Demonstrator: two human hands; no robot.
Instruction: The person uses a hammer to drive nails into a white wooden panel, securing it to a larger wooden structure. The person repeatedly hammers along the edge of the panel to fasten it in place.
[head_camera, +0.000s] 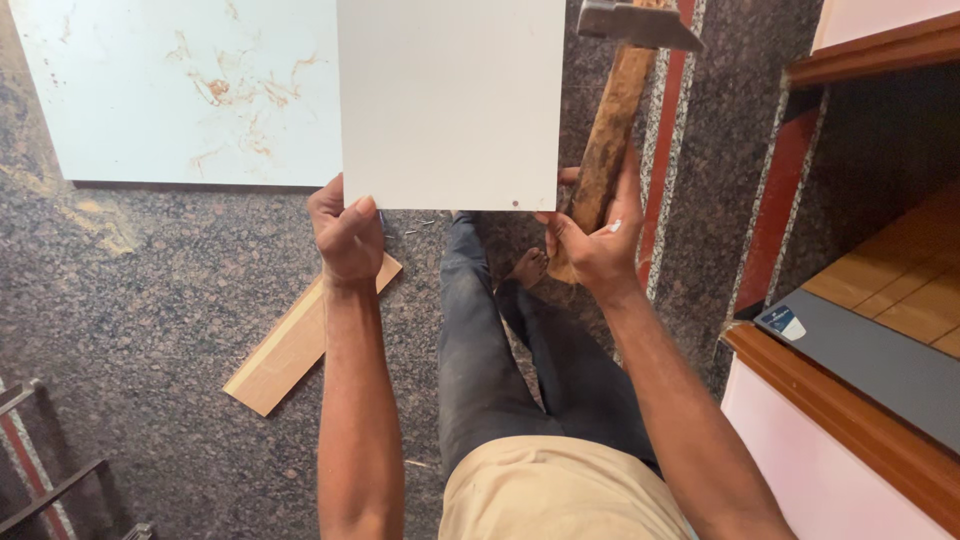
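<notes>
I hold a white rectangular board (450, 100) upright in front of me over the floor. My left hand (345, 235) grips its lower left corner. My right hand (598, 240) clasps a hammer (612, 130) with a worn wooden handle and a grey metal head, and the same hand touches the board's lower right corner. A small dark hole shows near that corner. My legs in dark trousers and a bare foot are below the board.
A marble-patterned white slab (180, 90) lies on the speckled granite floor (150, 300) at upper left. A light wooden strip (290, 350) rests under my left arm. A few small nails (420, 226) lie near the board's lower edge. A wood-trimmed step with a grey panel (870, 360) stands at right.
</notes>
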